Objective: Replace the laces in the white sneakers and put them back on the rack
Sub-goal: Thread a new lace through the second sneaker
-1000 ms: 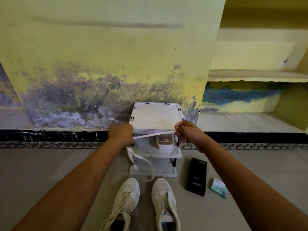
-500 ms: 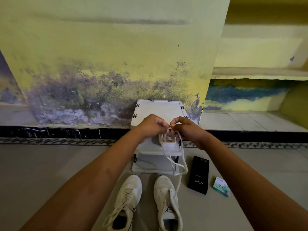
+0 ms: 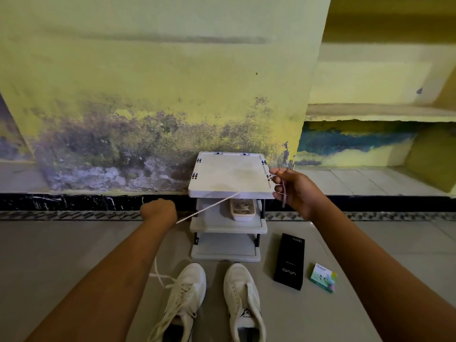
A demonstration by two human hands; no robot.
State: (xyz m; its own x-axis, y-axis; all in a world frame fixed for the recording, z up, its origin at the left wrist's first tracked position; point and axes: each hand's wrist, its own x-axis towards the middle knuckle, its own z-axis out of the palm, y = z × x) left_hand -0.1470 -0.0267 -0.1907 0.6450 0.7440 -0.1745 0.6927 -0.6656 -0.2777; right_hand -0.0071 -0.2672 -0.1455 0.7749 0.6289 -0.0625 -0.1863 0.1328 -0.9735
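Observation:
Two white sneakers stand on the floor in front of me, the left sneaker [image 3: 183, 299] with loose laces, the right sneaker [image 3: 243, 299] without visible laces. A white lace [image 3: 209, 207] is stretched taut between my hands. My left hand [image 3: 159, 212] grips one end low at the left of the rack. My right hand [image 3: 294, 188] pinches the other end at the rack's top right corner, a short tail hanging from the fingers. The small white three-tier rack [image 3: 230, 191] stands against the wall.
A small tray [image 3: 243, 209] with something pale in it sits on the rack's middle shelf. A black phone box [image 3: 289, 261] and a small green packet [image 3: 323, 277] lie on the floor right of the sneakers. A stained yellow wall rises behind the rack.
Half a second ago my hands were together in front of the rack. They have moved apart, left hand down-left and right hand up-right, pulling the lace straight between them.

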